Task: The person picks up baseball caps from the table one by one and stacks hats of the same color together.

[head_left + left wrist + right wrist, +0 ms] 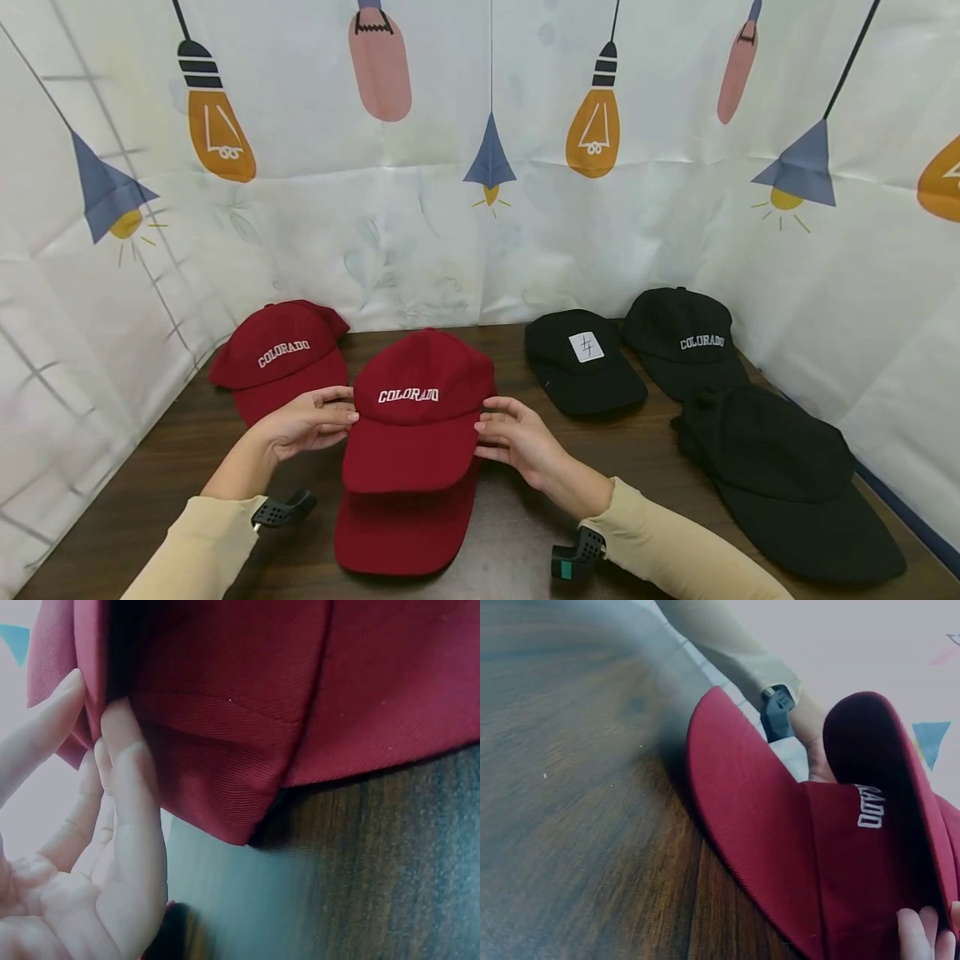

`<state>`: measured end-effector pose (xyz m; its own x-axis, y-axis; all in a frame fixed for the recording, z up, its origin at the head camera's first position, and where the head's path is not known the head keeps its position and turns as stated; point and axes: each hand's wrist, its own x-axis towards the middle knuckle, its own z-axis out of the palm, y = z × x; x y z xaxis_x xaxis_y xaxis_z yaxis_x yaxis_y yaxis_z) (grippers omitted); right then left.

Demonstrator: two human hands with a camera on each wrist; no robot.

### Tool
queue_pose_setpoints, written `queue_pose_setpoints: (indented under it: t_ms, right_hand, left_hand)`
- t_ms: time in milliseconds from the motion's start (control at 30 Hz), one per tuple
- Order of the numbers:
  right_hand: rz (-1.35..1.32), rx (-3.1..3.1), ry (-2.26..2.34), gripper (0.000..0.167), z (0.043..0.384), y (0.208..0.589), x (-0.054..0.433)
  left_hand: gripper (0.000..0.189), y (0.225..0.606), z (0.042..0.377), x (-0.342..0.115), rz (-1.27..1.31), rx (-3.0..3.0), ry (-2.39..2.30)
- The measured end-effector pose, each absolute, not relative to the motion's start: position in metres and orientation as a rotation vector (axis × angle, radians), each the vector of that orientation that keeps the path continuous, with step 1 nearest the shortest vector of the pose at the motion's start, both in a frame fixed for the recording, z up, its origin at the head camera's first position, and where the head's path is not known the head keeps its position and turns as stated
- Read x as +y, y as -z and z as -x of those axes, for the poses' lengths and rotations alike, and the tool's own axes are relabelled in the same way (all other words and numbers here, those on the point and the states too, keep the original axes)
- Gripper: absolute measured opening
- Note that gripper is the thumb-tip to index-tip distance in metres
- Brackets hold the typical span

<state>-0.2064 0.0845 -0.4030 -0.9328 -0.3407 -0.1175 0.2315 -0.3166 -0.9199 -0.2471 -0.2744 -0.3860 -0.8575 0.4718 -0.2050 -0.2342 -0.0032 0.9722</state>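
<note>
In the head view, one red cap [423, 371] with white COLORADO lettering is held over a second red cap [405, 537], whose brim shows below it. My left hand [318, 423] pinches the upper cap's left edge. In the left wrist view, the thumb [56, 720] presses on one side of that edge and the fingers on the other. On the opposite side, my right hand [525, 442] pinches the right edge. From the right wrist, the upper brim [862, 731] stands apart from the lower cap [750, 802], which lies on the table with part of its lettering visible.
Another red COLORADO cap [281, 358] lies at the back left of the brown wooden table [517, 533]. Toward the right lie a black cap [570, 375] with a white label, a black COLORADO cap [678, 333] and a larger black cap [780, 467]. A patterned curtain [427, 233] encloses the table.
</note>
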Motion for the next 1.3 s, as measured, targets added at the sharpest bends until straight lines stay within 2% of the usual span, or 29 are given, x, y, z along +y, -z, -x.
queue_pose_setpoints:
  t_ms: [267, 600, 1033, 1300]
  right_hand:
    - [0.132, 1.583, 2.272, 0.031, 0.202, 0.408, 0.085]
    - [0.152, 1.6, 2.211, 0.014, 0.199, 0.417, 0.084]
    - [0.163, 1.574, 2.17, 0.013, 0.192, 0.424, 0.084]
    - [0.144, 1.59, 2.152, 0.015, 0.19, 0.424, 0.081]
  left_hand:
    - [0.026, 0.391, 0.245, -0.274, -0.249, 1.78, -1.895]
    - [0.028, 0.395, 0.242, -0.274, -0.261, 1.774, -1.861]
    - [0.026, 0.393, 0.243, -0.276, -0.253, 1.83, -1.819]
    - [0.031, 0.392, 0.241, -0.277, -0.238, 1.841, -1.788]
